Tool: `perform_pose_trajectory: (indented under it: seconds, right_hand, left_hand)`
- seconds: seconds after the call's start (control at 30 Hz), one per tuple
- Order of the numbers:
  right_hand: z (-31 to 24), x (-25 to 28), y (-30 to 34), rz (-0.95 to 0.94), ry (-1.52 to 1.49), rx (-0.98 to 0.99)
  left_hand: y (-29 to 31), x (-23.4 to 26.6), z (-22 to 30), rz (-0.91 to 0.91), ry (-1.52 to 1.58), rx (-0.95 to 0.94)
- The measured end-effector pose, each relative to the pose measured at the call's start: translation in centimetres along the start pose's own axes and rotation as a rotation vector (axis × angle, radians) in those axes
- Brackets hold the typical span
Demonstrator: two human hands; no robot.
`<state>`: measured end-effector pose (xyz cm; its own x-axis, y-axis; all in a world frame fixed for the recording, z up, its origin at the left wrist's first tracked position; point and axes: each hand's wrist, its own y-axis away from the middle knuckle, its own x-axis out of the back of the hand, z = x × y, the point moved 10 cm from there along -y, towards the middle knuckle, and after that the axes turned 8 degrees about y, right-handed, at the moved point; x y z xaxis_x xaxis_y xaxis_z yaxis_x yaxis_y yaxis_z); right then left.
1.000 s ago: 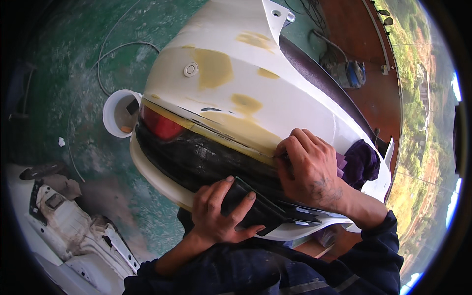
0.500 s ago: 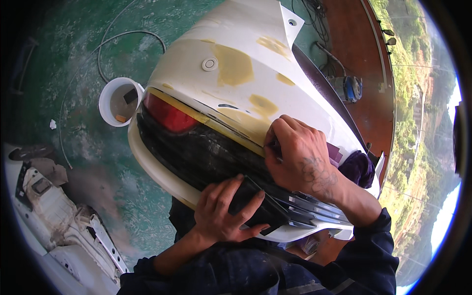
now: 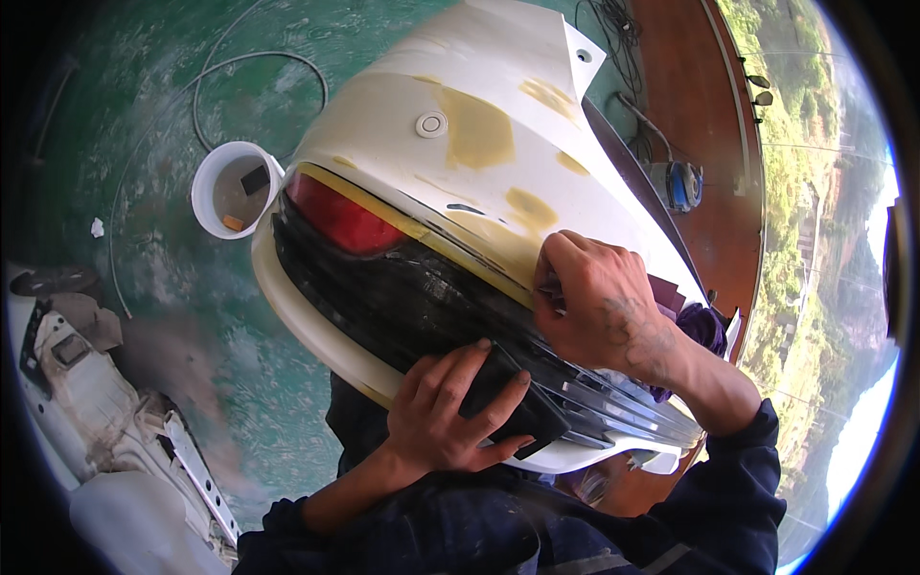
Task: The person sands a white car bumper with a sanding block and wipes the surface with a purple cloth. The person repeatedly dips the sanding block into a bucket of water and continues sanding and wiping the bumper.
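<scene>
A white car bumper [image 3: 379, 134] with yellowish patches [image 3: 482, 129] lies across the middle. It has a red lamp lens [image 3: 340, 216] and a black lower panel [image 3: 383, 287]. My left hand [image 3: 443, 407] grips the edges of a black flat rectangular piece [image 3: 517, 398] at the bumper's near side; whether it is fixed to the bumper I cannot tell. My right hand [image 3: 604, 302] is closed against the border between white surface and black panel. Its fingertips pinch something small, mostly hidden. Past that hand, maroon sheets [image 3: 666, 292] and a purple cloth [image 3: 702, 328] lie on the bumper.
A white bucket [image 3: 202, 196] holding liquid, a dark block and an orange piece stands on the green floor at left. A hose [image 3: 264, 59] loops behind it. Dismantled body parts [image 3: 110, 402] lie lower left. A blue machine [image 3: 680, 185] stands far right.
The bumper has shifted a little to the right in the picture, and both hands with it. My right hand keeps its pinch and my left hand keeps its hold.
</scene>
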<state>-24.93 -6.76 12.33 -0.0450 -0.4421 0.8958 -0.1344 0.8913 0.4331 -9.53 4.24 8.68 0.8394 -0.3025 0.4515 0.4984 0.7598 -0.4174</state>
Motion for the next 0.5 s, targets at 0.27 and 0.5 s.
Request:
perform_pose_trajectory:
  seconds: [0.27,0.5]
  right_hand:
    - [0.7,-0.2,0.6,0.064,-0.087,-0.012]
    - [-0.4,-0.2,-1.5,0.086,-0.083,-0.045]
  left_hand:
    - [-0.1,0.0,-0.2,0.011,0.007,0.005]
    - [-0.1,0.3,-0.3,0.016,0.030,0.014]
